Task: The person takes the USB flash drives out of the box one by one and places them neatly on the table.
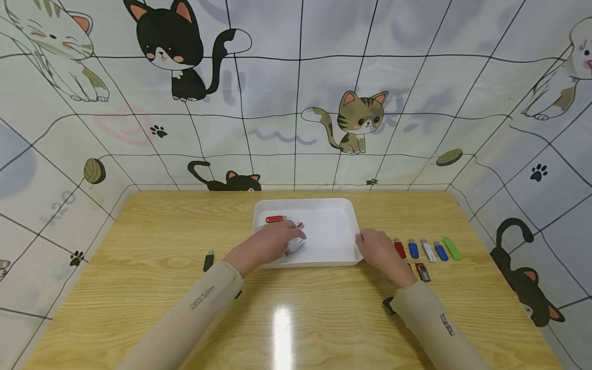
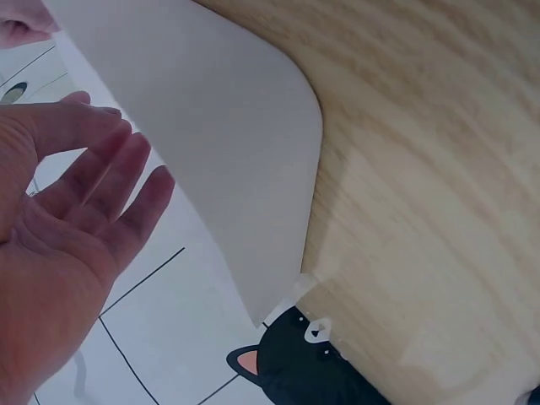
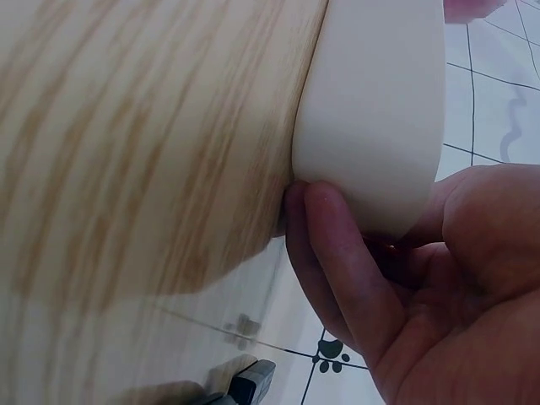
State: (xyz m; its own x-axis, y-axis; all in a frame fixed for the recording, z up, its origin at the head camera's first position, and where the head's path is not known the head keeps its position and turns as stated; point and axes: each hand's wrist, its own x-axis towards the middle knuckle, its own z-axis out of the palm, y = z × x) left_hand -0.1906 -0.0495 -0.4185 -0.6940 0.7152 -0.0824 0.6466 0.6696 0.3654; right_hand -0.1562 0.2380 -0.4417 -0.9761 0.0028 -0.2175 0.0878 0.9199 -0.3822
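A white rectangular tray lies on the table with several USB sticks at its left end, among them a red one and a white-and-silver one. My left hand reaches over the front left of the tray, just above these sticks. In the left wrist view its fingers are loosely spread behind the tray's wall, with nothing seen between them. At the tray's right end my right hand grips the rim, fingers against the outer wall and thumb over the edge.
Right of the tray several USB sticks stand in a row, including a blue one and a green one; a dark red-brown one lies in front. A black USB stick lies at the left. Cat-print sheeting walls the table's back and sides.
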